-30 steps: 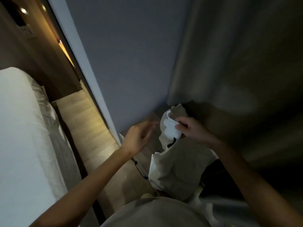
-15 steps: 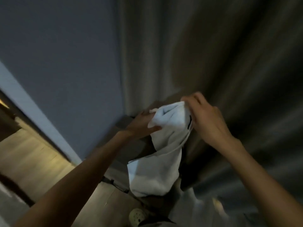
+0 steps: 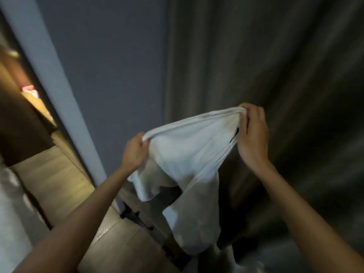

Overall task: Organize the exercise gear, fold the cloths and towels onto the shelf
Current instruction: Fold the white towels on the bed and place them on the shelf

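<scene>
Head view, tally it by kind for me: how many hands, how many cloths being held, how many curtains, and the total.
Hands: 2, left hand and right hand
Cloth: 1, white, gripped by both hands
Curtain: 1
Total: 4

The hands now spread apart, left hand (image 3: 134,152) and right hand (image 3: 253,134) stretching the bunched cloth (image 3: 187,154) wide.
</scene>
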`<state>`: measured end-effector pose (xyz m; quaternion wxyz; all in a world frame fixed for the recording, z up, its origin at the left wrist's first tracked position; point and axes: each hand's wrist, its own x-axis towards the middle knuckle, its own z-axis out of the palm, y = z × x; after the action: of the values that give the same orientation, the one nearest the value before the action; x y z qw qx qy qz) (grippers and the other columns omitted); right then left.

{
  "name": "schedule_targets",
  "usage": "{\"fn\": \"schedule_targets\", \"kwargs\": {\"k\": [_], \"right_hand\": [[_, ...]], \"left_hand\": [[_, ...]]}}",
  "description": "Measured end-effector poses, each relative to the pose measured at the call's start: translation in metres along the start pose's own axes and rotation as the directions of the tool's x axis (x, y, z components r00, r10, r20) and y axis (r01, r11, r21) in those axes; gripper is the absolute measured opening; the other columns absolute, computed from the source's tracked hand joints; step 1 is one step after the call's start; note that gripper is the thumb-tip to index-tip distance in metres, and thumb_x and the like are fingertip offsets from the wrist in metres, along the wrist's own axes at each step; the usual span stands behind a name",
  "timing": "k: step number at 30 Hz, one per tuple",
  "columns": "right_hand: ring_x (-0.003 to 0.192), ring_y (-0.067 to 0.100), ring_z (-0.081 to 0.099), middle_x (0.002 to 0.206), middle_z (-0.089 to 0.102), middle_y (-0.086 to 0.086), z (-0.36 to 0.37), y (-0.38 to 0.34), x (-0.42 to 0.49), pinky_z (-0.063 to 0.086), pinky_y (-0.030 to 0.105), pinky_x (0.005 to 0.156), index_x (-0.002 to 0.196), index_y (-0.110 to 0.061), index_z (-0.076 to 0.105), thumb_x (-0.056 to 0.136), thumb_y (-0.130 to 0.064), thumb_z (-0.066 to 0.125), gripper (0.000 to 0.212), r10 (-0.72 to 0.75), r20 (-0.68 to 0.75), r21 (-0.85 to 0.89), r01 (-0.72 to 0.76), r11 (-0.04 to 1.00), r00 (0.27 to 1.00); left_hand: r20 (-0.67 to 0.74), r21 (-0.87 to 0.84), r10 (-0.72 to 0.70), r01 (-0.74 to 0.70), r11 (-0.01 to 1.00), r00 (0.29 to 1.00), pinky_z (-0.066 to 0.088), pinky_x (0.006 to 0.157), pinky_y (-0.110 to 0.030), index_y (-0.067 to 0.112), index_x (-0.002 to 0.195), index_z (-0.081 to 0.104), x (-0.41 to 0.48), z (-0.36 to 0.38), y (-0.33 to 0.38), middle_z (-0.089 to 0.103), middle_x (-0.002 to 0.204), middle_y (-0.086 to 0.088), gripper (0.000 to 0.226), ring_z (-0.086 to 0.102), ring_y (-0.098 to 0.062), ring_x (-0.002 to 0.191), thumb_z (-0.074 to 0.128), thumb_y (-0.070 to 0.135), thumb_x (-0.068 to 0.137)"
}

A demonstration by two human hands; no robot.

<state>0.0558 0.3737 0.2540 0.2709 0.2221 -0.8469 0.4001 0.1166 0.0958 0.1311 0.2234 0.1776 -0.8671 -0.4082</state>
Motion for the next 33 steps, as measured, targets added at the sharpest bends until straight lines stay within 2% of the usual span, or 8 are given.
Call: {"fn": "schedule_targets", "kwargs": {"k": [3, 11, 14, 19, 22, 25, 29, 33], "right_hand": [[0.111, 0.026, 0.049, 0.117, 0.053, 0.012, 0.017, 0.003, -0.003, 0.037, 0.032, 0.096, 0.117, -0.007, 0.054, 0.101, -0.01, 0.035, 0.025, 0.051, 0.082, 0.089, -0.058, 0.994, 0.995], [0.104, 0.017, 0.05, 0.115, 0.052, 0.01, 0.032, -0.047, 0.004, 0.041, 0.032, 0.094, 0.122, -0.006, 0.046, 0.101, -0.01, 0.031, 0.026, 0.081, 0.294, 0.573, -0.244, 0.783, 0.952], [0.101, 0.016, 0.049, 0.109, 0.051, 0.006, 0.041, -0.068, -0.001, 0.041, 0.022, 0.085, 0.123, -0.005, 0.047, 0.101, -0.008, 0.032, 0.027, 0.031, 0.483, 0.617, -0.366, 0.697, 0.875], [0.09, 0.015, 0.051, 0.097, 0.052, -0.001, 0.055, -0.082, -0.044, 0.038, 0.014, 0.068, 0.101, -0.017, 0.045, 0.096, -0.006, 0.037, 0.015, -0.23, 0.603, 0.583, -0.224, 0.781, 0.764], [0.079, 0.012, 0.054, 0.086, 0.055, -0.006, 0.058, -0.089, -0.059, 0.04, 0.006, 0.057, 0.089, -0.028, 0.049, 0.094, -0.027, 0.051, 0.005, -0.328, 0.663, 0.595, -0.207, 0.776, 0.673], [0.071, 0.002, 0.057, 0.077, 0.057, -0.012, 0.06, -0.095, -0.066, 0.044, 0.013, 0.061, 0.078, -0.034, 0.053, 0.067, -0.07, 0.064, 0.039, -0.439, 0.698, 0.587, -0.101, 0.803, 0.566], [0.068, -0.003, 0.057, 0.072, 0.06, -0.018, 0.069, -0.093, -0.08, 0.042, 0.017, 0.057, 0.069, -0.037, 0.056, 0.051, -0.082, 0.064, 0.049, -0.514, 0.751, 0.536, 0.073, 0.841, 0.415], [0.05, 0.005, 0.053, 0.054, 0.055, -0.007, 0.081, -0.057, -0.087, 0.04, 0.019, 0.047, 0.058, -0.025, 0.052, 0.048, -0.075, 0.067, 0.054, -0.367, 0.63, 0.433, 0.082, 0.898, 0.685]], "left_hand": [[-0.199, 0.115, 0.032, -0.009, 0.993, 0.979, 0.039, 0.063, -0.036, 0.012, 0.086, 0.059, -0.015, -0.058, 0.01, 0.06, 0.075, -0.008, 0.009, 0.061, -0.032, 0.078, 0.056, 0.017, 0.093], [-0.582, 0.344, 0.125, 0.103, 0.933, 0.804, 0.041, 0.063, -0.033, 0.013, 0.09, 0.065, -0.111, -0.136, 0.056, 0.066, 0.086, -0.006, 0.011, 0.06, -0.024, 0.08, 0.059, 0.022, 0.09], [-0.614, 0.338, 0.056, 0.198, 0.92, 0.787, 0.046, 0.066, -0.04, 0.015, 0.09, 0.06, -0.146, -0.147, 0.061, 0.066, 0.086, -0.008, 0.014, 0.06, -0.029, 0.08, 0.053, 0.027, 0.094], [-0.602, 0.296, -0.04, 0.27, 0.916, 0.797, 0.043, 0.07, -0.031, 0.021, 0.098, 0.061, -0.182, -0.14, 0.067, 0.067, 0.093, -0.002, 0.024, 0.06, -0.021, 0.081, 0.046, 0.039, 0.097], [-0.553, 0.259, -0.054, 0.232, 0.938, 0.832, 0.045, 0.076, -0.019, 0.023, 0.106, 0.061, -0.189, -0.135, 0.073, 0.064, 0.1, 0.007, 0.028, 0.059, -0.008, 0.081, 0.047, 0.045, 0.095], [-0.544, 0.277, -0.064, 0.251, 0.928, 0.837, 0.042, 0.07, -0.011, 0.025, 0.106, 0.061, -0.199, -0.134, 0.07, 0.061, 0.096, 0.012, 0.028, 0.058, -0.004, 0.077, 0.049, 0.046, 0.094], [-0.517, 0.315, -0.045, 0.238, 0.919, 0.855, 0.04, 0.068, -0.01, 0.027, 0.104, 0.061, -0.211, -0.131, 0.057, 0.06, 0.094, 0.015, 0.023, 0.056, 0.0, 0.075, 0.051, 0.045, 0.094], [-0.501, 0.471, 0.043, 0.23, 0.852, 0.864, 0.033, 0.064, -0.008, 0.032, 0.103, 0.056, -0.247, -0.146, 0.025, 0.064, 0.094, 0.013, 0.016, 0.051, 0.002, 0.073, 0.047, 0.043, 0.096]]}}
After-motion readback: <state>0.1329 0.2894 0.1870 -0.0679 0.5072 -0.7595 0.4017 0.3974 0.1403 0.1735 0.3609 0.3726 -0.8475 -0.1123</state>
